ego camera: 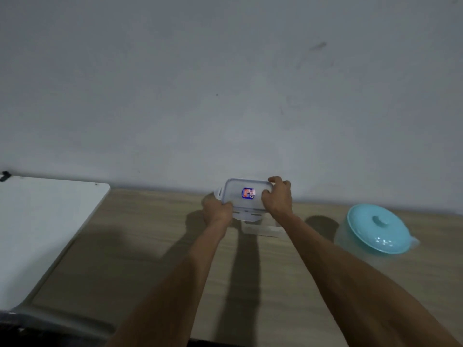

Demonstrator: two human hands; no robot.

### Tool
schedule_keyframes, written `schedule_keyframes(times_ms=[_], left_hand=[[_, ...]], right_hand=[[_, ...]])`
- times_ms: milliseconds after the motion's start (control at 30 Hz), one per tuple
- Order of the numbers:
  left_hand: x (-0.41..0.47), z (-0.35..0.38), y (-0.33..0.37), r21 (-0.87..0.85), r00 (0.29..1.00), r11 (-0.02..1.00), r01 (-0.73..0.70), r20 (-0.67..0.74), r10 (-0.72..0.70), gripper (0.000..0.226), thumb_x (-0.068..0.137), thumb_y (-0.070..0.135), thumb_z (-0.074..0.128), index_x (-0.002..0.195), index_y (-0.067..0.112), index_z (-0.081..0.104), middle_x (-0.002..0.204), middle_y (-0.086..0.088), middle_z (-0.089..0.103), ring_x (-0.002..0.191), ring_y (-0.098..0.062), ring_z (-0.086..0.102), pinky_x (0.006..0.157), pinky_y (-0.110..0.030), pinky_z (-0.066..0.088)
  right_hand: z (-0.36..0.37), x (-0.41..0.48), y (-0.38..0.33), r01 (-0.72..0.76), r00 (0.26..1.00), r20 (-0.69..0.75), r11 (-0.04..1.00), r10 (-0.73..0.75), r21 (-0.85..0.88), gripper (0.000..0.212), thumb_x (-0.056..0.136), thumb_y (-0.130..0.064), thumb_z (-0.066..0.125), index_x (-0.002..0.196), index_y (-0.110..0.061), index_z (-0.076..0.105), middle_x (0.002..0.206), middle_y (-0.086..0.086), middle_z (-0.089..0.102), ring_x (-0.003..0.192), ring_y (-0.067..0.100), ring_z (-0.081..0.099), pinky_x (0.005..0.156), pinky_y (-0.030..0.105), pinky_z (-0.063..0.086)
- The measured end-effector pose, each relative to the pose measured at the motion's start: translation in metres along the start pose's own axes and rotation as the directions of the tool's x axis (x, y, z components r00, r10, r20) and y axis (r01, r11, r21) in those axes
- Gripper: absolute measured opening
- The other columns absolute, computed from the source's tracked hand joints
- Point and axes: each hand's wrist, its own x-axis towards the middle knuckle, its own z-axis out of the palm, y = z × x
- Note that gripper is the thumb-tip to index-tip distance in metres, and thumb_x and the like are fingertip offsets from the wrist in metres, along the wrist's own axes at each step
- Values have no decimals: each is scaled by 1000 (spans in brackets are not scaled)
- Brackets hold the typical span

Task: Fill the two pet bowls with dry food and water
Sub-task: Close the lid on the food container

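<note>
Clear plastic container (246, 196) gripped by both hands, left hand (217, 213) and right hand (277, 199).
Its red-and-blue label is unreadable; teal-lidded pitcher (375, 230) stands right of it.

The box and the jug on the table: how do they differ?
The box is rectangular with a clear lid bearing a small sticker; the jug is round with a plain turquoise lid. The box is held by both hands, left hand and right hand; the jug stands untouched to the right. Both look like see-through plastic, lids on.
</note>
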Motion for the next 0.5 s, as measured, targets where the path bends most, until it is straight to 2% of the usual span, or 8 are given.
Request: schedule_keyframes(times_ms=[100,200,400,500], left_hand=[[-27,24,4,151,999,989,-13,37,7,34,77,23,72,108,13,66,101,-6,71,91,-31,70,75,-31,55],[-33,41,-5,248,999,968,-50,24,46,50,76,26,74,123,13,61,119,-9,68,104,-31,66,87,-36,54],[-41,44,-10,418,997,907,-56,-22,71,50,86,31,71,128,7,57,123,-12,66,111,-31,63,81,-30,46],[-42,43,-11,468,998,883,-43,-18,58,47,88,33,69,125,5,61,121,-13,67,111,-31,64,84,-33,48]], right_hand=[[-19,5,31,-30,1000,2,999,30,-16,43,88,-9,52,130,-8,52,133,18,44,111,38,58,96,37,45],[-23,3,53,-61,998,13,998,61,-9,44,86,-8,53,130,-8,53,132,17,46,113,37,57,95,36,45],[-15,-2,69,-66,997,39,998,65,11,43,85,-7,54,128,-8,55,129,18,49,118,38,52,97,37,43],[-13,-2,71,-63,997,53,998,62,11,42,86,-8,54,128,-8,55,130,17,49,119,37,51,97,36,43]])
